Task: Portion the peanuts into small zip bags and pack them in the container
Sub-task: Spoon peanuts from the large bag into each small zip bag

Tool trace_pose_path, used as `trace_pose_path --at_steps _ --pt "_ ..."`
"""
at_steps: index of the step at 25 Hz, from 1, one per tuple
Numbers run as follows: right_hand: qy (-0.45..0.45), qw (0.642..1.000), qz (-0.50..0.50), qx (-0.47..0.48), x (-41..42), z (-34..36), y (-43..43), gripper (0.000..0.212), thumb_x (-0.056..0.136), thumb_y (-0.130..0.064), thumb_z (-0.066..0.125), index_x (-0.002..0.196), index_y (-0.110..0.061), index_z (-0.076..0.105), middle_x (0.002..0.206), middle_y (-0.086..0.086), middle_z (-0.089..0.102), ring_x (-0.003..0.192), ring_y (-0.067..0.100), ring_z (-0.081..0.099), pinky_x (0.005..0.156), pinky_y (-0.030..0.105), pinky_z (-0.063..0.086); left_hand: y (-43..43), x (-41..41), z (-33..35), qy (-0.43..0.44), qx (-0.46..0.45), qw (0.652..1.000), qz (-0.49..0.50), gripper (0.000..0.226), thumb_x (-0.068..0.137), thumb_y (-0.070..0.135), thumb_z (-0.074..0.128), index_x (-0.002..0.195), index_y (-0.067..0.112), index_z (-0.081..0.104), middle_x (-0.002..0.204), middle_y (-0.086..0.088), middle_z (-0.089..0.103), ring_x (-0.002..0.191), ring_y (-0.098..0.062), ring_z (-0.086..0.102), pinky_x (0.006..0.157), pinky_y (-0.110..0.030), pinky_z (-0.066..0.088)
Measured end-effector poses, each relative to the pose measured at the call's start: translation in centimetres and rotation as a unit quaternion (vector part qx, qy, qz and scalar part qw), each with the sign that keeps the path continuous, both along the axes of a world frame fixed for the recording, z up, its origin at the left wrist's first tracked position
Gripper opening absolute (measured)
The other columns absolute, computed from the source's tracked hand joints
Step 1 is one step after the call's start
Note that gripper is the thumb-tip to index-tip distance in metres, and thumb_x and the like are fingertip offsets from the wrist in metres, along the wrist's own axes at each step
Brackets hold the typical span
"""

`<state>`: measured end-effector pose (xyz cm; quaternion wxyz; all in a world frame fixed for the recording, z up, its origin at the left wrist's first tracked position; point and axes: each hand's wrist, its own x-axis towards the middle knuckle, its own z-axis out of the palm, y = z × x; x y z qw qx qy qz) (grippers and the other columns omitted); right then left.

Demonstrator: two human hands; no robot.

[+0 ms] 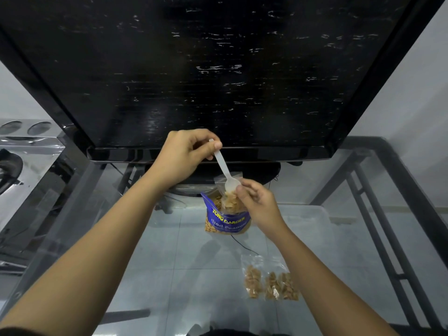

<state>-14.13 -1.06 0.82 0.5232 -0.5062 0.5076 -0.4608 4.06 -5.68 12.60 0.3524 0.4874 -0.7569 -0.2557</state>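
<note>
Blue foil marks the peanut bag (226,220), which stands upright and open near the middle of the glass worktop (169,263). Pale peanuts show at its mouth and through a clear window low on its front.

Just above that open mouth, the right hand (258,203) pinches a small zip bag (229,202) between thumb and curled fingers. The bag is clear and already holds a heap of peanuts in its lower part, and its open top points away from the person.

The left hand (186,154) is raised and pinches the end of a white plastic spoon (223,166) by its handle. The spoon slants down so that its bowl sits at the mouth of the small zip bag, just beside the right thumb. The two hands are apart, joined only by the spoon reaching the bag.

Nearer the person and to the right, filled bags (269,282) lie flat on the glass, with three clumps of peanuts showing through the clear plastic. I cannot tell exactly how many bags there are.

Right of the peanut bag sits a translucent container (315,210); its contents cannot be made out.

Behind everything stands a large black screen (218,69).
</note>
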Motion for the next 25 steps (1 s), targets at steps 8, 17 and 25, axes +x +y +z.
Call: trace_pose_path --at_steps 8,17,25 --pt "0.016 0.999 -0.047 -0.003 -1.3 0.7 -0.3 0.014 0.092 -0.025 0.054 0.093 -0.027 0.067 0.087 -0.007 0.073 0.080 0.007 0.068 0.068 0.023 0.055 0.2 1.3 1.5 0.039 -0.060 0.997 0.012 0.007 0.088 0.022 0.062 0.088 0.023 0.068 0.073 0.008 0.067 0.067 -0.002 0.063 0.068 -0.018 0.050" --pt "-0.019 0.996 -0.078 0.048 -2.4 0.8 1.5 0.017 0.094 -0.024 0.052 0.091 -0.028 0.069 0.079 -0.003 0.073 0.074 0.014 0.070 0.062 0.026 0.057 0.9 -0.6 -7.3 -0.038 0.138 0.984 0.109 0.013 0.089 0.022 0.060 0.093 0.014 0.069 0.070 0.004 0.064 0.062 0.001 0.055 0.057 -0.007 0.044" --pt "0.033 0.994 -0.050 0.089 -3.2 -2.2 5.6 0.014 0.092 -0.023 0.055 0.092 -0.021 0.069 0.073 -0.002 0.071 0.068 0.010 0.067 0.059 0.024 0.055 2.2 0.0 -10.1 -0.010 0.179 0.968 0.178 0.020 0.091 0.023 0.057 0.097 0.007 0.068 0.084 -0.006 0.069 0.073 -0.006 0.063 0.063 -0.009 0.043"
